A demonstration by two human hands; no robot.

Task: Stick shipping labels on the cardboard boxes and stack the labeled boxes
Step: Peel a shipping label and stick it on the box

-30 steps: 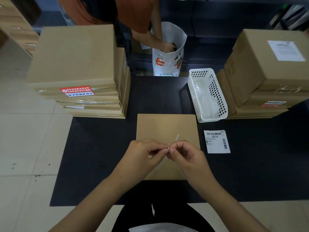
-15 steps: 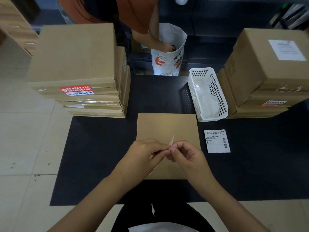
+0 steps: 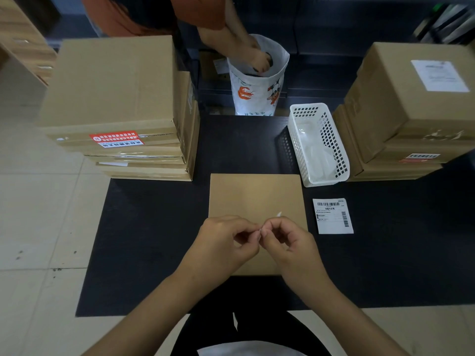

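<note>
A flat brown cardboard box lies on the black table in front of me. Above its near half my left hand and my right hand meet fingertip to fingertip and pinch a thin white label, seen edge-on, of which only a tip shows. A second white shipping label with barcodes lies flat on the table to the right of the box. A stack of plain boxes stands at the back left. At the back right a stack of boxes carries a white label on top.
A white plastic basket with clear film inside stands between the flat box and the right stack. Across the table a person in an orange shirt reaches into a white printed bag. Tiled floor lies to the left.
The white label's visible tip has shrunk and shifted right as my fingers worked it. My hands stayed over the box.
</note>
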